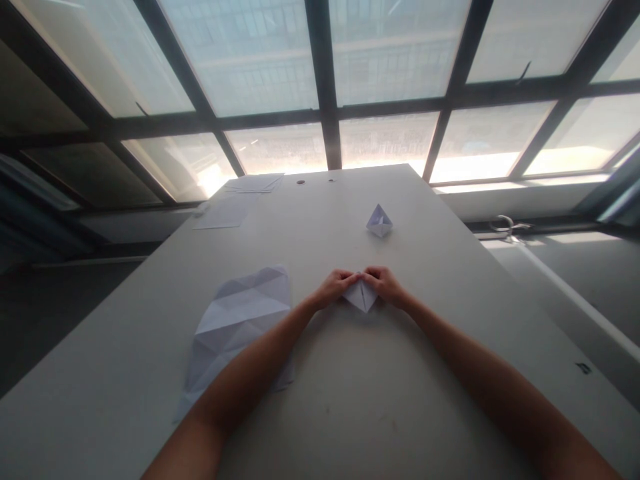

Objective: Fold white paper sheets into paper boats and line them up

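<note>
Between my two hands is a small piece of folded white paper (362, 297), diamond-shaped with a crease line down its middle and one point toward me. My left hand (335, 287) pinches its left corner, thumb along the upper edge. On the opposite corner, my right hand (384, 284) pinches in the same way, and the two thumbs nearly meet at the top. Some of the fingers are hidden behind the paper. Just beyond my hands stands a folded paper boat (380, 223), touched by neither hand.
A large creased paper sheet (240, 313) lies to the left, partly under my left forearm. Flat white sheets (230, 208) rest at the far left of the white table (320, 233). Windows line the far side. A white pole (575, 287) runs beyond the right edge.
</note>
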`<state>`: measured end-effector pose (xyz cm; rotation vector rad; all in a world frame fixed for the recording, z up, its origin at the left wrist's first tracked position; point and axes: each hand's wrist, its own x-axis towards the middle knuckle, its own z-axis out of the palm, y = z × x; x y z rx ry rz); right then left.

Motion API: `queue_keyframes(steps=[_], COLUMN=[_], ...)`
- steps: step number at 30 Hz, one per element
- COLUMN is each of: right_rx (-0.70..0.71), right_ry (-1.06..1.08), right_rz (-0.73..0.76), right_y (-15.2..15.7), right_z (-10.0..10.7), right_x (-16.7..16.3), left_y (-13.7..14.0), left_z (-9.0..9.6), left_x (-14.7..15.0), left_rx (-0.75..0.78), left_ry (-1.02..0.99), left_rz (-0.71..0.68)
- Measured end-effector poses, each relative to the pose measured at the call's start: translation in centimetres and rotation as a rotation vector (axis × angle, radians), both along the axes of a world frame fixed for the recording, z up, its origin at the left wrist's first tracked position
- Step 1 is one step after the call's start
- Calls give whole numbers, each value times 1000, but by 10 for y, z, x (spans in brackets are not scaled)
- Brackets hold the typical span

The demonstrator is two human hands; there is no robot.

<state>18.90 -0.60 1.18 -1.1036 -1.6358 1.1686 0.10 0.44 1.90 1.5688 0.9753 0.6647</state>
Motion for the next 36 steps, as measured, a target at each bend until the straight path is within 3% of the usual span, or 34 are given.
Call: queue_keyframes(steps=[11,24,29,36], right_rx=[4,49,66,7], right_ry=[73,256,299,370], right_rz=[-140,-497,-601,-619], right_y=[-4,7,13,13], right_z=[7,-6,-11,-9], right_x=[-1,6,9,8], left_y=[-1,8,14,21], left_z=[4,-8,-11,-17], left_x=[4,2,-3,-5], left_rx=[8,111,57,-11], left_ry=[-70,-325,-460,-628], left_rz=[162,639,718,786])
